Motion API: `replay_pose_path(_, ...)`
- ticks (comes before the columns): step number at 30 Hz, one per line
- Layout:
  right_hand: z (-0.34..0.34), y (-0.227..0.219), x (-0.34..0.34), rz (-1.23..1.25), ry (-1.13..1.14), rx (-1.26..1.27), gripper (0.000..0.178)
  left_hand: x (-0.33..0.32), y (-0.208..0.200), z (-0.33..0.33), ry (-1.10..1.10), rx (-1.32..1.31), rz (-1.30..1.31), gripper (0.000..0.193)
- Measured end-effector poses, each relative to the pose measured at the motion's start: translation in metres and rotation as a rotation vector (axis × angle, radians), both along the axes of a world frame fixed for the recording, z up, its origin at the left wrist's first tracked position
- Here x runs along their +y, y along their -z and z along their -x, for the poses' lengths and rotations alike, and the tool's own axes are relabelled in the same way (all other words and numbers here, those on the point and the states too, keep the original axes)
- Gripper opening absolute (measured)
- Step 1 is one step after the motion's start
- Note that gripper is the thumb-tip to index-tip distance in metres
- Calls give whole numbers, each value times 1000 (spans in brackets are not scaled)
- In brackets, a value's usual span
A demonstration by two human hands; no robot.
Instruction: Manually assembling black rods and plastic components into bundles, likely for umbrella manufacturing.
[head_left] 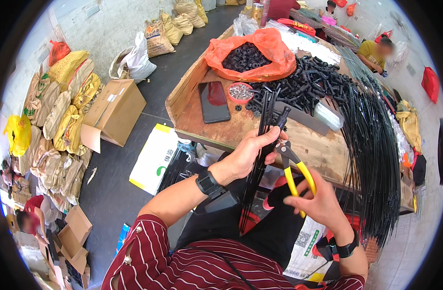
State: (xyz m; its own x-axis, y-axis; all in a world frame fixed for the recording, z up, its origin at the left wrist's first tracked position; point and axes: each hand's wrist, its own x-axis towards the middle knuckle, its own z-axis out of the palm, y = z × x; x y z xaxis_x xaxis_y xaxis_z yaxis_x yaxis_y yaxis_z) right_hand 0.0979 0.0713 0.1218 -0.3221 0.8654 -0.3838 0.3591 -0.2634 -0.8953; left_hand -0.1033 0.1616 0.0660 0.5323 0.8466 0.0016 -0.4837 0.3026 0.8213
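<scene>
My left hand (250,152) is closed round a bundle of thin black rods (253,186), held upright in front of the table edge. A black tubular fitting (282,117) sticks up beside the rod tops, by my left thumb. My right hand (318,195) grips yellow-handled pliers (304,170). Their dark jaws reach up to the fingers of my left hand, close to the fitting; what lies between the jaws is too small to make out. On the table nearby are a red dish of small metal pieces (241,92) and a dark phone (214,102).
Behind are an orange bag of black parts (249,55) and a heap of black tubes (318,79). Long black rods (376,159) hang over the table's right side. A cardboard box (114,111) and stacked sacks (57,111) stand left. Other people work at the far right and lower left.
</scene>
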Motion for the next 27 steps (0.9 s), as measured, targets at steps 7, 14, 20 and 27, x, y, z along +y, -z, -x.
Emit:
replay_pose_path(7,-18,17,12,-1318,-46,-792,49,3,0,4,5,-24,-16,37)
replay_pose_path(14,2,1,4,-69,27,-28,46,2,1,-2,-49,-7,-15,34)
replay_pose_path(20,-12,14,20,-1464,-22,-830,58,2,1,-1,-105,18,10,35)
replay_pose_path(27,-19,22,6,-372,37,-94,42,2,-1,2,13,12,-40,40)
